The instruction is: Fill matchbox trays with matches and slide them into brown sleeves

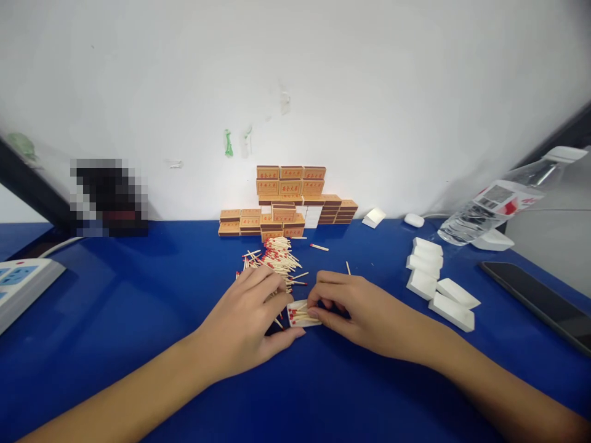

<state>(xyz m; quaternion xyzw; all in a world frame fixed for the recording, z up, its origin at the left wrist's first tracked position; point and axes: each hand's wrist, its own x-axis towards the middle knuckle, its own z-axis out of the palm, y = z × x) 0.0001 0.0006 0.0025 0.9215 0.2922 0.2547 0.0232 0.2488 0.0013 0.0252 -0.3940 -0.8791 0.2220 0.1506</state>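
Note:
A small white matchbox tray (302, 314) holding red-tipped matches lies on the blue table (138, 320) between my hands. My left hand (252, 314) rests beside it, fingers curled over the near edge of a loose pile of matches (277, 258), thumb against the tray's front corner. My right hand (351, 304) grips the tray's right end with closed fingers. A stack of orange matchboxes (289, 200) stands against the wall behind the pile.
Several white empty trays (438, 286) lie to the right. A clear water bottle (498, 206) lies tilted at the far right, with a dark phone (540, 301) near the table edge. A white power strip (21, 283) sits at the left edge.

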